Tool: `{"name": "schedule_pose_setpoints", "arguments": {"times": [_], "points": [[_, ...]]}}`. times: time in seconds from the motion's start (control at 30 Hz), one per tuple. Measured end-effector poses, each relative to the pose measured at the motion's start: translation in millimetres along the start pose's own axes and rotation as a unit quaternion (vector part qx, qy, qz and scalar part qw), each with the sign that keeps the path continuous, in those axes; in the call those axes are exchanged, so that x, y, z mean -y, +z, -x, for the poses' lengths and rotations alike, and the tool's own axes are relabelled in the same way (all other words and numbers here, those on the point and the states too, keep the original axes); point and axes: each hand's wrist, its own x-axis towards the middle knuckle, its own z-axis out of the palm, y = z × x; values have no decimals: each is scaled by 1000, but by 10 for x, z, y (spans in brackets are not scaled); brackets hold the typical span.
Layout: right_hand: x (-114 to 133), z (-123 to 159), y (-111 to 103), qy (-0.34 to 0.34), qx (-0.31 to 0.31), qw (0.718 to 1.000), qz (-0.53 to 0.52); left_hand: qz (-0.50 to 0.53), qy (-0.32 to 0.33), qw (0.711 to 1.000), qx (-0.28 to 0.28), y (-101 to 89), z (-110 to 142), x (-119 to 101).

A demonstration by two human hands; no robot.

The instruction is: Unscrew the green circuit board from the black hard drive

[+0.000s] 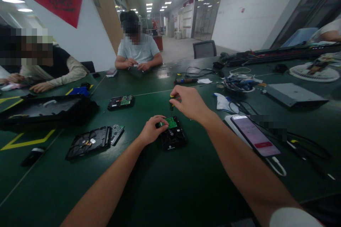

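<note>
A black hard drive (173,139) with a green circuit board (172,123) lies on the green table in front of me. My right hand (188,102) pinches a small screwdriver (171,105) with a yellow-tipped handle, held upright with its shaft down at the board. My left hand (154,129) grips the drive's left side, thumb and fingers over the board's edge. To the left lies an opened drive casing (89,142), with a loose grey circuit board (116,134) beside it. Farther back rests another hard drive (121,102) showing its green board.
A phone (254,134) with a white cable lies right of my forearm. Beyond it are black cables and a grey metal box (295,94). A black tray (45,110) stands at the left. Two people sit across the table, one (138,49) handling something small.
</note>
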Motion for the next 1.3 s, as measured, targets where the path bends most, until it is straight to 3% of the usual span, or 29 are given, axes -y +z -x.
{"name": "schedule_pose_setpoints", "arguments": {"times": [0.27, 0.53, 0.73, 0.97, 1.3], "points": [[109, 35, -73, -14, 18, 996, 82, 9, -3, 1000, -2, 18, -1, 22], [55, 16, -7, 20, -1, 1000, 3, 21, 3, 1000, -7, 42, -2, 73], [11, 29, -24, -20, 2, 999, 40, 24, -3, 1000, -7, 38, -2, 49], [-49, 12, 29, 10, -17, 1000, 5, 15, -8, 1000, -6, 37, -9, 44], [-63, 22, -6, -17, -7, 1000, 14, 6, -8, 1000, -4, 31, -12, 36]]}}
